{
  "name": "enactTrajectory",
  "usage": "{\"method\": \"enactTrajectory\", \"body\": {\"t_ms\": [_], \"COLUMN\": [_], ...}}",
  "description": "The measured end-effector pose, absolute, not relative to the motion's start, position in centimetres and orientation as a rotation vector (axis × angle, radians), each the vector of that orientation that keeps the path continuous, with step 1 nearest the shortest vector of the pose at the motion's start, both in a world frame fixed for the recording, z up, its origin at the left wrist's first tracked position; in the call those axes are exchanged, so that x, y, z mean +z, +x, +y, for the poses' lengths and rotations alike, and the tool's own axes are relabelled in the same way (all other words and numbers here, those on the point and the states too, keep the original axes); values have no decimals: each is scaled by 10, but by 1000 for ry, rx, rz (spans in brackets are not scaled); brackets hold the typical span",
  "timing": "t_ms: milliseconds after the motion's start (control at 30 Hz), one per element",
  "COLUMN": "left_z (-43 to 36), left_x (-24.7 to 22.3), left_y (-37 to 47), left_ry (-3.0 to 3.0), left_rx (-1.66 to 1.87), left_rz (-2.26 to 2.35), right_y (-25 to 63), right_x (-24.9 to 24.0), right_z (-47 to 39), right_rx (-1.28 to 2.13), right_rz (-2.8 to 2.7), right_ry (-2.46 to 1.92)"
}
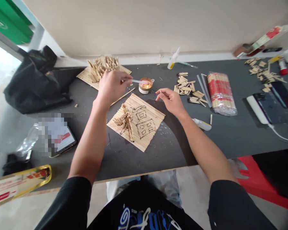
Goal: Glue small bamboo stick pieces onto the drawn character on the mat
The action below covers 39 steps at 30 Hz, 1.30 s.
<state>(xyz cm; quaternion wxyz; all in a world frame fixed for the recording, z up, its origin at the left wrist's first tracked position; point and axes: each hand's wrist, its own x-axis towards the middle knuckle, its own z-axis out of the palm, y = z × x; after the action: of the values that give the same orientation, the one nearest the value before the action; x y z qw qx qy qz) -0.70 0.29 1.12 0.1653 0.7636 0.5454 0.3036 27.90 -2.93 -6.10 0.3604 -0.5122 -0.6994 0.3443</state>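
Observation:
My left hand (114, 85) is closed on a translucent glue stick (135, 81). Its tip reaches over a small round tin candle (144, 90) with a lit flame. To the right of the tin, my right hand (170, 99) pinches a short wooden stick piece (161, 91) between its fingertips. Below both hands lies a square mat of wooden sticks (146, 142) with character outlines drawn in black. Short sticks stand upright in a cluster (124, 118) on the mat's left part. Behind my left hand, a second mat (124, 69) bears a dense bunch of upright sticks (103, 67).
Cut stick pieces (186, 85) lie right of the candle, beside spare glue sticks (204, 89) and a wrapped stick bundle (221, 92). Glue bottles (173, 59) stand and lie nearby. A phone (62, 137) and black bag (36, 83) are left; a cabled white power bank (256, 110) is right.

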Motion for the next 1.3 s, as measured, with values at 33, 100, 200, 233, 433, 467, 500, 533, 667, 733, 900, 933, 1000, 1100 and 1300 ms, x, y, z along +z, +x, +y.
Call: {"method": "enactTrajectory", "body": {"t_ms": [33,100,200,233,433,467,500,533,667,733,900,933,1000,1100,1300], "left_z": [4,6,8,8,9,10,10,10,10,9,0,-3,-10,-20,-28], "left_x": [9,6,2,1,-9,-11,-12,-13,-13,-11,-10,-10,-11,-13,-32], "left_y": [-6,-5,-5,-5,-4,-3,-3,-3,-2,-2,-1,-1,-3,-11,-35], "left_ry": [2170,2174,2191,2195,2237,2236,2232,2225,2214,2210,2156,2137,2087,2010,1877], "left_rx": [848,837,843,843,866,876,881,882,858,836,886,919,975,1012,1031], "left_rz": [1572,1617,1648,1650,1659,1654,1649,1644,1641,1644,1658,1657,1666,1707,1592], "right_y": [280,282,287,288,270,264,257,251,237,237,239,239,239,240,241], "right_x": [-62,-62,-60,-58,-65,-69,-73,-78,-94,-99,-104,-104,-104,-105,-111], "right_z": [-29,-28,-22,-18,20,26,30,34,37,35,30,30,31,34,39], "right_rx": [917,955,888,844,807,835,848,845,759,730,725,728,734,734,807], "right_rz": [-1768,-1706,-1682,-1682,-1450,-1393,-1346,-1311,-1292,-1321,-1330,-1339,-1375,-1409,-1280], "right_ry": [-1327,-1316,-1270,-1246,-1200,-1225,-1254,-1287,-1414,-1432,-1366,-1362,-1387,-1434,-1203]}}
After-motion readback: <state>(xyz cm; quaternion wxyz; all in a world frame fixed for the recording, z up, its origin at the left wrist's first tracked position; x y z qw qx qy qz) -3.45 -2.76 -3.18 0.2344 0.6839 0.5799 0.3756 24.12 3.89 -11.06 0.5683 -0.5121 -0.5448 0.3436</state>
